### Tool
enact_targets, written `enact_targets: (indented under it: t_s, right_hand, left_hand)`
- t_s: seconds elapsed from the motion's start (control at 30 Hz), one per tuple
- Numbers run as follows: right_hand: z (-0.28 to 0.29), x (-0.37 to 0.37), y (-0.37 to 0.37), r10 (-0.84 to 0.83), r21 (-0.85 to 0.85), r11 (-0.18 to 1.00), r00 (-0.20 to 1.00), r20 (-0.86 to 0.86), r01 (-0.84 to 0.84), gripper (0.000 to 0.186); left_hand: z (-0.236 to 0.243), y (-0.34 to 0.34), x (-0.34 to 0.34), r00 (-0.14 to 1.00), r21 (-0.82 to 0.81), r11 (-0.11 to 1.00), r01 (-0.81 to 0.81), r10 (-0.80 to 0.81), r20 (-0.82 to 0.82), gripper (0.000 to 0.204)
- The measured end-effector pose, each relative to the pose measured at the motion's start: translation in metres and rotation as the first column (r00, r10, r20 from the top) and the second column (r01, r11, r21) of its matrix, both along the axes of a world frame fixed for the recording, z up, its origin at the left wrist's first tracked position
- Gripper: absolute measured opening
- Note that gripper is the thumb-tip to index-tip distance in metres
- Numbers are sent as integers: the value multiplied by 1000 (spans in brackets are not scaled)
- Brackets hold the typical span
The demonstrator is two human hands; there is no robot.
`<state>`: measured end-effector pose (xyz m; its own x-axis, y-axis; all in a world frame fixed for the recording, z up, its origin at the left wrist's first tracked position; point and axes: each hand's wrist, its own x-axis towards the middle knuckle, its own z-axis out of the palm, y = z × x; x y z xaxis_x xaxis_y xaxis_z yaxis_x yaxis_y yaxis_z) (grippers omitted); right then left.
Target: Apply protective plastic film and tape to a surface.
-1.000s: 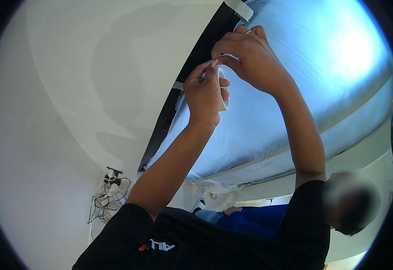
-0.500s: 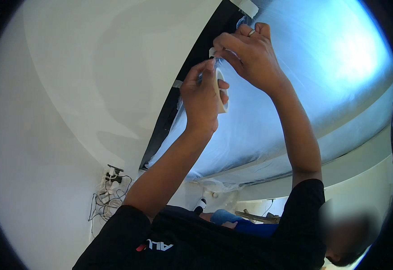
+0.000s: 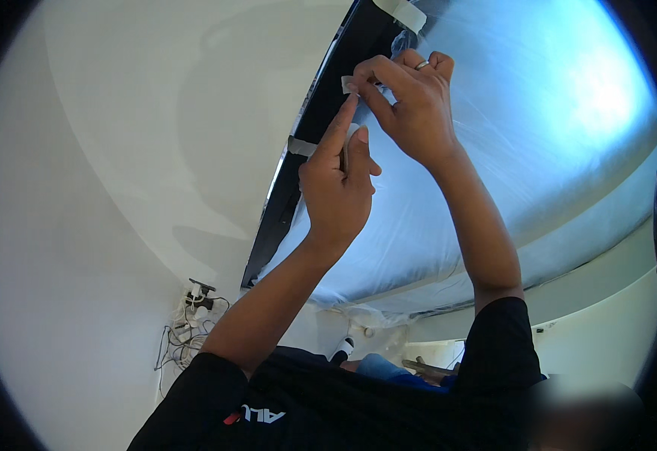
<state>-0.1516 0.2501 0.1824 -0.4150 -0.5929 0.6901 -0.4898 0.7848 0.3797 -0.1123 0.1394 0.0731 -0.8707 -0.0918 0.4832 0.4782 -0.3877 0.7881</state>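
Observation:
A small piece of whitish tape [image 3: 345,85] lies against the black border strip [image 3: 317,116] of a large surface covered in clear plastic film [image 3: 524,150]. My right hand [image 3: 418,109], with a ring on one finger, pinches that tape between thumb and forefinger. The outstretched forefinger of my left hand [image 3: 337,195] reaches up to the tape's lower edge. Its other fingers curl around a cream tape roll [image 3: 353,129], which is mostly hidden behind the hand. Another tape strip [image 3: 300,146] crosses the border lower down, and a wider pale piece [image 3: 407,13] sits at its top.
A plain white wall [image 3: 118,150] runs along the left. Tangled cables and plugs [image 3: 189,323] hang at a socket below. Loose film [image 3: 366,312] bunches along the lower edge of the covered surface. A white shoe [image 3: 343,348] shows near the bottom.
My left hand has turned, so the tape roll is now mostly hidden, and its forefinger has straightened toward the tape piece. My right hand has shifted slightly down and left, still pinching.

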Motion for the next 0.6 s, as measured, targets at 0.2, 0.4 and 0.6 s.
enact_targets:
  t_s: [0.2,0.4,0.6]
  right_hand:
    - [-8,4,-13,-27,-83,996,999,-24,24,12]
    - [-15,4,-30,-15,-163,987,994,-105,-2,15]
    - [-13,10,-34,-88,-79,995,937,-339,65,17]
  left_hand:
    - [-7,-10,-1,980,-245,957,-159,122,-158,53]
    - [-5,-21,2,962,-392,884,-254,189,-198,69]
    - [1,-28,4,933,-570,740,-356,245,-265,81]
